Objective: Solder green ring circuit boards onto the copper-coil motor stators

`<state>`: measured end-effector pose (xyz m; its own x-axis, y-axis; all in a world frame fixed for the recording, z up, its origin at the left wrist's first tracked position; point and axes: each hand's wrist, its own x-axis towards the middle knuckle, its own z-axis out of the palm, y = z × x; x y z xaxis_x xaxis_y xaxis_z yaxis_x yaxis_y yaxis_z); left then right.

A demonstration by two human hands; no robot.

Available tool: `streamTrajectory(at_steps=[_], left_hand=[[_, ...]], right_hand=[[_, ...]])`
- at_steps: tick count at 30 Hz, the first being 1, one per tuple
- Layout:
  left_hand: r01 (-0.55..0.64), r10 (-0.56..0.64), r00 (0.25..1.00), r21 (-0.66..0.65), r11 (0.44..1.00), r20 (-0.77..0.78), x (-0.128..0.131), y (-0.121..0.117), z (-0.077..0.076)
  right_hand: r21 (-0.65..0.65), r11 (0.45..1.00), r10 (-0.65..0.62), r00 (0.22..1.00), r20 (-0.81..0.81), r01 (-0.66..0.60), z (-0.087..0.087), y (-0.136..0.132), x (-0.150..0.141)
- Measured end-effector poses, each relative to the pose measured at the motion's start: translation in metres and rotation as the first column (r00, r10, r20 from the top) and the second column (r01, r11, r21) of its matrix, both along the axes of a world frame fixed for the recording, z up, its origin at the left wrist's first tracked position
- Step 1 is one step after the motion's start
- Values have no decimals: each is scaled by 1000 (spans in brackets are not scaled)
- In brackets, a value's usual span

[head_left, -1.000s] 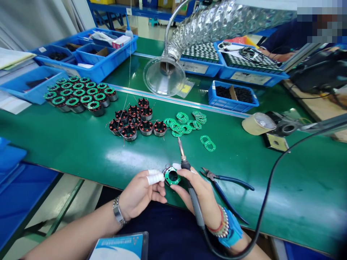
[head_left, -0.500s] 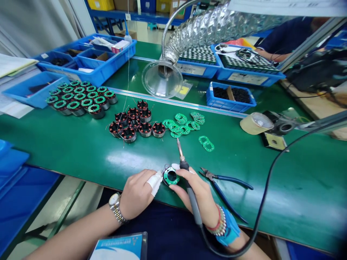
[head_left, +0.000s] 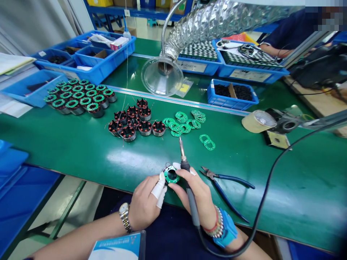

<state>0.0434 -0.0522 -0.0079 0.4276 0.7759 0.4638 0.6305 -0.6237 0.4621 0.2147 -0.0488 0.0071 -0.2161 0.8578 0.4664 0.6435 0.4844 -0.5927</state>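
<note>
Green board [head_left: 170,175], one soldering iron [head_left: 192,202], two hands [head_left: 145,206] [head_left: 200,195]

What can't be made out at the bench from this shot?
Head view only:
- Stator underside: hidden by the left hand and right hand.
- Its solder joints: too small.
- Iron handle: partly hidden by the right hand's fingers.
- Tray labels: too small to read.
- Co-worker's sleeve: cut off by the top edge.

We noted a foil fume duct [head_left: 217,23], a blue bin of black parts [head_left: 232,94], and a tape roll [head_left: 258,121] on the green workbench [head_left: 67,144].
</note>
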Motion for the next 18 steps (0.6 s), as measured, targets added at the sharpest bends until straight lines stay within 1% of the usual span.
streamTrajectory(at_steps=[2,4,6,8,9,11,13,15,18], left_hand=[[-13,13,998,7,1000,-54,4,-4,-4],[14,-13,997,12,1000,-74,3,-6,-7],[102,-101,994,21,995,-46,-3,-7,-6],[187,-187,982,10,982,-2,-13,-2,-1],[208,-208,978,-6,978,12,-19,2,3],[204,-205,979,-36,978,-6,-29,16,12],[216,-213,972,15,976,-101,-34,34,22],[310,-283,930,84,947,-235,-35,53,34],[464,-393,836,110,879,-383,-29,76,48]], right_hand=[[-8,1000,4,1000,-12,-4,1,1,2],[-38,998,41,999,-32,-42,3,2,7],[-89,990,107,992,-58,-112,6,4,14],[-129,975,170,983,-76,-179,9,4,22],[-139,970,188,979,-77,-197,10,4,25],[-145,968,198,978,-70,-206,10,4,28],[-143,971,184,981,-63,-191,8,4,29],[-140,974,172,983,-58,-179,6,4,27],[-133,976,167,985,-49,-172,4,5,25]])
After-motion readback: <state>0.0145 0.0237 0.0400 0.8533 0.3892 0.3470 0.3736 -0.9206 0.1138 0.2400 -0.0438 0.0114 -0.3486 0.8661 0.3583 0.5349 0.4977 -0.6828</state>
